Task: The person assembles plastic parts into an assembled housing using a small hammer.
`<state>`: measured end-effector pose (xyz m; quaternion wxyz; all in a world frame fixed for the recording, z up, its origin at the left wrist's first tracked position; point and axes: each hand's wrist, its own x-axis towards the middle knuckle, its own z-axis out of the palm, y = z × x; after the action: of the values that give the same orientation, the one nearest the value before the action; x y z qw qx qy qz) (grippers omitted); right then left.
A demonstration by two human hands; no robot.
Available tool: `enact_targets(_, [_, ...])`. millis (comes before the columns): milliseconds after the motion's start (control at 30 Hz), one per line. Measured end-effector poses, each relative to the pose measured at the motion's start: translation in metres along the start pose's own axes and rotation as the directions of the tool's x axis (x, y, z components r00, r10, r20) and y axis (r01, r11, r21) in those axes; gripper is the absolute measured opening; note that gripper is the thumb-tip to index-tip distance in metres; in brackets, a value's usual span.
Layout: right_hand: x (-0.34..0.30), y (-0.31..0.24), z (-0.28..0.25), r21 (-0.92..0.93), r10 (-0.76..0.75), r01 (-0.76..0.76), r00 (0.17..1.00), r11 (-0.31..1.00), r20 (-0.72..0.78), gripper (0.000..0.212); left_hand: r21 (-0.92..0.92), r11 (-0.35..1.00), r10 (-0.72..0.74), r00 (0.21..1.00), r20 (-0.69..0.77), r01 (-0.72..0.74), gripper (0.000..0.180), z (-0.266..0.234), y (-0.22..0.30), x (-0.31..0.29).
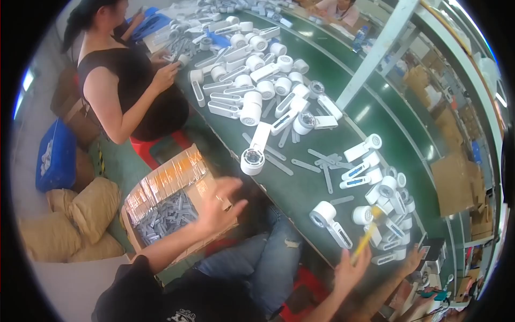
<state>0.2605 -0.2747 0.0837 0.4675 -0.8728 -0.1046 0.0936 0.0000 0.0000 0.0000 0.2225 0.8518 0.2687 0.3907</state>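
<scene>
My left hand is open, fingers spread, with nothing in it, in the air by the flap of a cardboard box full of small grey strips. At the bench's near edge, beyond that hand, lies a white handheld fan, its handle pointing away. My right hand is closed round the yellow handle of what looks like a small mallet, its amber head blurred. Just left of the mallet lies another white handheld fan, its slotted handle towards me. Loose flat grey strips lie on the green bench.
Many white fans are heaped farther up the bench, and a smaller group lies at right. A seated co-worker works at left; another person's hand is close to my right. A slanting metal post rises beyond.
</scene>
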Motion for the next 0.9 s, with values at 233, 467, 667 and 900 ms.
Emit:
enact_targets(233, [-0.004,0.051,-0.056,-0.383,-0.439,0.381,0.895,0.841,-0.073,0.044,0.125,0.992,0.011,1.0,0.019,-0.014,0.081,0.039,-0.011,0.092])
enact_targets(467, [-0.014,0.054,-0.077,-0.545,-0.425,0.422,0.896,0.724,0.13,0.039,0.172,0.985,0.006,0.999,-0.054,0.003,0.065,0.048,-0.033,0.121])
enact_targets(667, [0.012,0.079,-0.067,-0.577,-0.428,0.434,0.89,0.691,0.158,0.043,0.325,0.942,-0.055,0.994,-0.094,0.083,0.063,0.053,-0.051,0.155])
enact_targets(900, [0.025,0.088,-0.048,-0.645,-0.467,0.406,0.88,0.648,0.084,0.038,0.238,0.964,-0.111,0.992,-0.059,0.122,0.068,0.039,-0.063,0.159])
